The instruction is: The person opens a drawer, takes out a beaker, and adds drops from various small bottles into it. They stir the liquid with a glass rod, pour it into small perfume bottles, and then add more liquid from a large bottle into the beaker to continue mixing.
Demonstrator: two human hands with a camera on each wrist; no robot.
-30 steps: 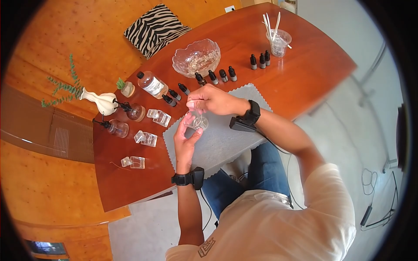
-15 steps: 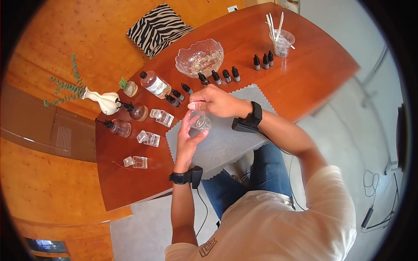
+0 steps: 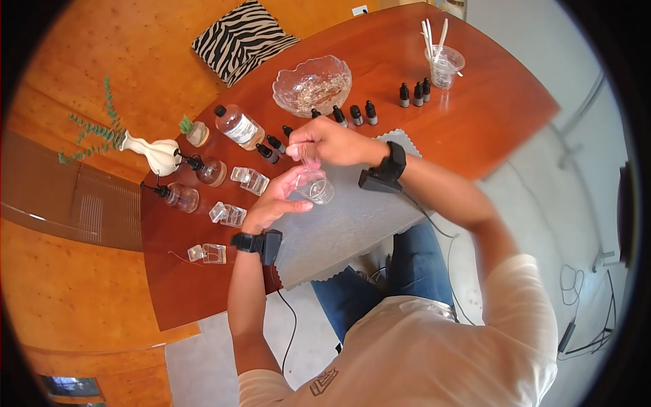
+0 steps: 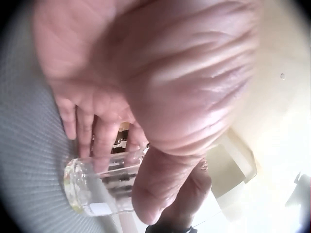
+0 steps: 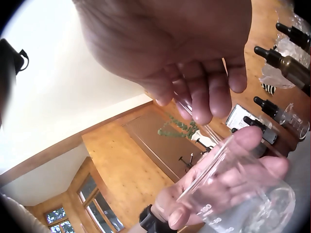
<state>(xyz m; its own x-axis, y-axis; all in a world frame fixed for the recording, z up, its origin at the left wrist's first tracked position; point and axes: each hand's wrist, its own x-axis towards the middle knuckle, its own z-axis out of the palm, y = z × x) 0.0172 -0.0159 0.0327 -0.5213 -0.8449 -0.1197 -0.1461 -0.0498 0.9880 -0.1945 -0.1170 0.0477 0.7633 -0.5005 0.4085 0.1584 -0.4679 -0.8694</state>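
A clear beaker (image 3: 320, 192) with white graduation marks is tilted low over the grey mat (image 3: 339, 234). My left hand (image 3: 272, 203) holds it, with the thumb on the near side and the fingers along the far side, as the left wrist view shows. Above the beaker's mouth is my right hand (image 3: 333, 144), its thumb and fingertips pinching a thin clear rod (image 5: 211, 133). In the right wrist view the rod slants down from the fingers toward the beaker's rim. Its upper end is hidden in the hand.
Several black-capped dropper bottles (image 3: 357, 115) stand beyond the hands, near a glass bowl (image 3: 312, 85) of flakes. A large labelled bottle (image 3: 239, 127), pump bottles (image 3: 182, 197) and square glass bottles (image 3: 249, 180) lie to the left. A plastic cup (image 3: 444, 70) holds white sticks.
My left wrist has swung to the left and away from me, while the beaker has shifted slightly. The right hand stays above the beaker's mouth, still pinching.
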